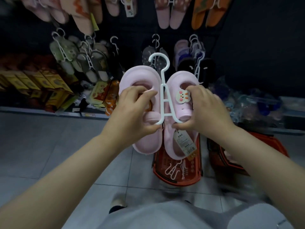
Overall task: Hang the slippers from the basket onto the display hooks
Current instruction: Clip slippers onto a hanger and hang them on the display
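Slippers: a pair of pale pink rubber slippers (146, 142), toes up, clipped side by side on a white plastic A-shaped hanger (165, 115), held up between my two hands in front of the display wall.
Left hand (133, 109): curled round the left slipper's strap, thumb pressing by the hanger's lower left foot.
Right hand (204, 111): fingers hooked into the right slipper's opening beside its round bunny charm (182, 96), thumb pinching near the hanger's lower right foot.
Tag: a paper price label (185, 142) hangs below my right thumb.
Basket: a red plastic shopping basket (156, 164) sits on the grey tiled floor directly under the pair, with loose white hangers (171, 171) inside.
Wall: rows of hung slippers (165, 15) beyond the hanger's hook.
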Tool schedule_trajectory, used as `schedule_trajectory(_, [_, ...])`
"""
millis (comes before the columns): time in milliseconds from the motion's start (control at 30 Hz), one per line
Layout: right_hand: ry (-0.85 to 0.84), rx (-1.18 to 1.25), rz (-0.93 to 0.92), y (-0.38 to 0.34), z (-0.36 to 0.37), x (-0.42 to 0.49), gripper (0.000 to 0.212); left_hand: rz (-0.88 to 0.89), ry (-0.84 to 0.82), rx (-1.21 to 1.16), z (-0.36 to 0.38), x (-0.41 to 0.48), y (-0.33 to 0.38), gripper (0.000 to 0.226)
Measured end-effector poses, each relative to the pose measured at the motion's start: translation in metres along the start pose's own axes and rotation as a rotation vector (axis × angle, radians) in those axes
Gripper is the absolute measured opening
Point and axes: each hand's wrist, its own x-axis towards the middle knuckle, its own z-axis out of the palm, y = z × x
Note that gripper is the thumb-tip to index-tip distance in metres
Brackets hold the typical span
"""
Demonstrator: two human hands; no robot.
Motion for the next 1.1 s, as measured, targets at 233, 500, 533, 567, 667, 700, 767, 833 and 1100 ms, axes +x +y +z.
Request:
schedule_trajectory(233, [0.089,0.089,0.023,-0.089,0.001,0.052,0.111,0.07,0.02,-0.028,-0.068,0.006,-0.087,0.068])
schedule_trajectory(500, [0.28,0.125,-0.049,-0.163,0.002,0.121,0.104,0.114,0.045,-0.023,-0.13,0.022,-0.175,0.061])
schedule_trajectory(533, [0.291,0.124,-0.05,-0.169,0.001,0.131,0.104,0.122,0.05,-0.019,-0.135,0.028,-0.184,0.061])
schedule_trajectory(567, [0.302,0.126,-0.052,-0.173,-0.001,0.142,0.104,0.126,0.058,-0.017,-0.14,0.035,-0.193,0.062])
schedule_trajectory(667, [0.327,0.127,-0.056,-0.183,-0.005,0.178,0.105,0.142,0.084,-0.018,-0.152,0.06,-0.22,0.061])
schedule_trajectory(700, [0.34,0.124,-0.064,-0.185,-0.007,0.192,0.105,0.151,0.099,-0.009,-0.156,0.07,-0.229,0.06])
schedule_trajectory(767, [0.357,0.121,-0.08,-0.189,-0.008,0.222,0.106,0.162,0.122,0.008,-0.163,0.092,-0.248,0.059])
schedule_trajectory(833, [0.357,0.12,-0.092,-0.192,-0.011,0.254,0.107,0.157,0.141,0.013,-0.17,0.116,-0.266,0.058])
schedule_trajectory(1100, [0.397,0.123,-0.179,-0.221,-0.013,0.366,0.106,0.151,0.206,0.043,-0.2,0.182,-0.342,0.063])
